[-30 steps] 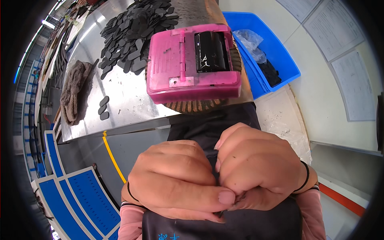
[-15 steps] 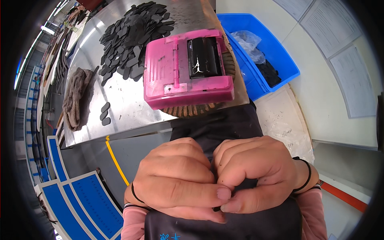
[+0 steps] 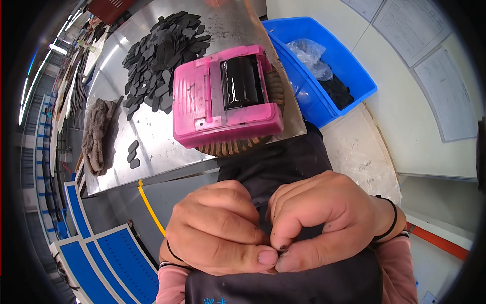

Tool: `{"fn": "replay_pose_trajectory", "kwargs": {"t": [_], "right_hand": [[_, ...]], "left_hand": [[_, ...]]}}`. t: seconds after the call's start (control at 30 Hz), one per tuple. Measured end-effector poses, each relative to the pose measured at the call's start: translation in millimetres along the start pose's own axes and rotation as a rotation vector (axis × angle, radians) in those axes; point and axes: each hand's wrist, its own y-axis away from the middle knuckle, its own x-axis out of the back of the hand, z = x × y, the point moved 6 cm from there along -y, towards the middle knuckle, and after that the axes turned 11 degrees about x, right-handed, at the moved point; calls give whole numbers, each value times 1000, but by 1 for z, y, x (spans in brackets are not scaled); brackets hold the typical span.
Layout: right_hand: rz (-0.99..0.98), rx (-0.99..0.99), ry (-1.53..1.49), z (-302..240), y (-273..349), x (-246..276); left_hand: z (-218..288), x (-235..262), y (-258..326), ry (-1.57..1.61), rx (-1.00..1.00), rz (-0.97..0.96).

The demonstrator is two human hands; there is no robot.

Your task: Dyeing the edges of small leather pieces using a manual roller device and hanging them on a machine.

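Pinching together at the thumb tips, the left hand [image 3: 215, 230] and right hand [image 3: 324, 218] curl tight over dark fabric [image 3: 283, 167] at the lap; whether anything sits in either grip cannot be told. Beyond them, a pink device [image 3: 225, 101] and a pile of black pieces [image 3: 157, 61] rest on the steel tabletop [image 3: 152, 137], beside a blue bin [image 3: 324, 76].

The left hand [image 3: 217, 230] and right hand [image 3: 324, 223] were curled together close under the camera, thumb tips touching, over a dark fabric apron [image 3: 283, 167]. Beyond them a pink plastic box with a black insert [image 3: 225, 99] sat on the steel table [image 3: 152, 137], beside a heap of flat black oval pieces [image 3: 159, 61] and a blue plastic bin [image 3: 329, 76].
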Motion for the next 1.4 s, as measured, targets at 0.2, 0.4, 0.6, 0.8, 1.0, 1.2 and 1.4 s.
{"fn": "replay_pose_trajectory", "kwargs": {"t": [0.2, 0.4, 0.6, 0.8, 1.0, 1.2, 1.4], "right_hand": [[41, 96, 77, -4, -2, 1], [78, 223, 180, -10, 0, 3], [63, 272, 239, -18, 3, 3], [15, 228, 240, -14, 4, 14], [-15, 262, 304, -21, 6, 15], [-16, 234, 301, -15, 11, 20], [-122, 118, 136, -7, 21, 22]], "left_hand": [[0, 0, 1, -1, -14, 93], [4, -3, 1, -90, -100, 162], [4, -6, 1, -48, -71, 173], [-10, -6, -3, 41, 25, 135], [0, -9, -9, -61, 51, 65], [1, -17, -18, -326, 57, -47], [2, -28, -22, -455, 18, -88]]}}
